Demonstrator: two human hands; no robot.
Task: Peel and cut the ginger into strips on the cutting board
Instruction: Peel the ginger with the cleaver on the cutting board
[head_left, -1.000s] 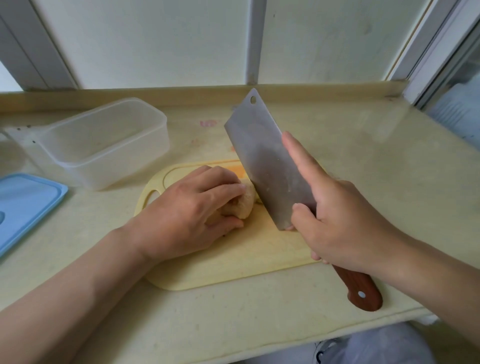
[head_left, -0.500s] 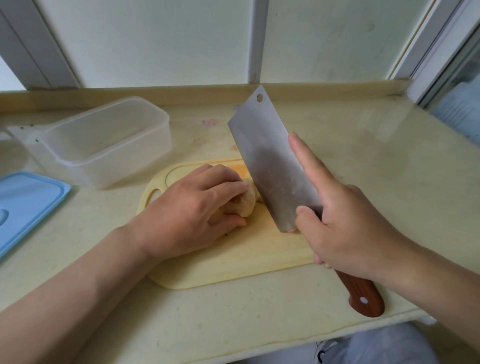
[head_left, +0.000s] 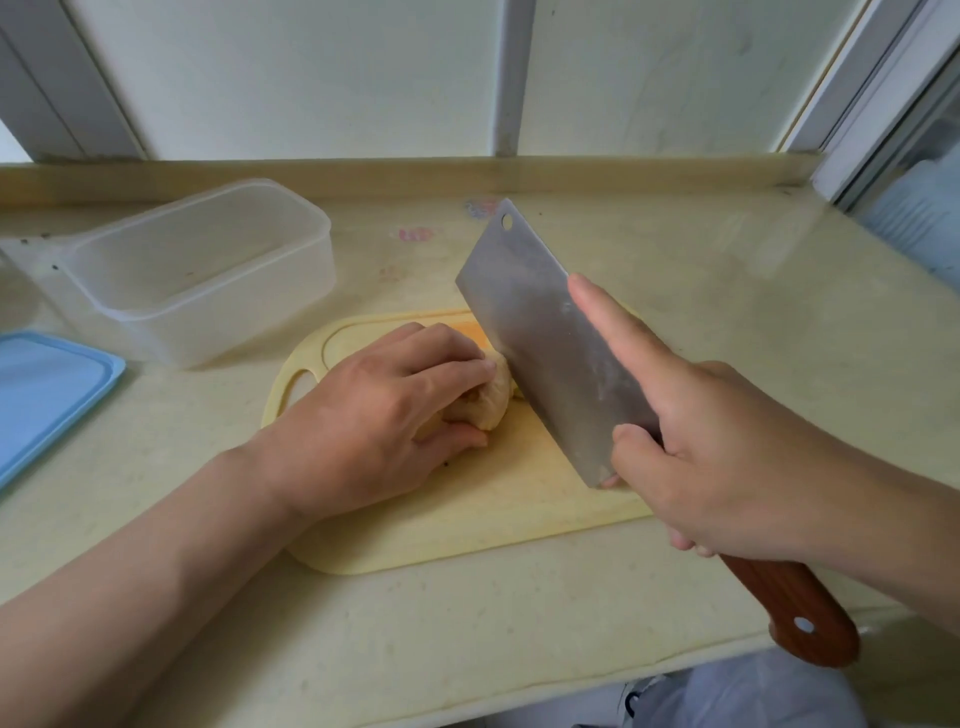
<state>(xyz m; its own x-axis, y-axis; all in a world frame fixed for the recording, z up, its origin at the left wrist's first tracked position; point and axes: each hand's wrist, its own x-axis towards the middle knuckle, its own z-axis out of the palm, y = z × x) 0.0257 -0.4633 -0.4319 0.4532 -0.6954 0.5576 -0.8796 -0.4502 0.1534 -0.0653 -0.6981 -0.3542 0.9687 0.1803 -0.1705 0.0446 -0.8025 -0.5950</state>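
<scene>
A pale yellow cutting board (head_left: 467, 525) lies on the counter in front of me. On it sits a tan piece of ginger (head_left: 488, 400), mostly covered by my left hand (head_left: 374, 415), whose curled fingers and thumb hold it down. My right hand (head_left: 717, 447) grips a steel cleaver (head_left: 540, 332) by its red-brown wooden handle (head_left: 800, 608), index finger stretched along the blade's flat. The blade stands on edge right against the ginger's right end, its edge down at the board.
A clear plastic container (head_left: 208, 270) stands at the back left of the beige counter (head_left: 727, 312). Its blue lid (head_left: 47, 389) lies at the far left. The counter's front edge runs just below the cleaver handle. A window frame rises behind.
The cleaver has come down a little and closer to the ginger's right end. My left hand keeps its hold on the ginger.
</scene>
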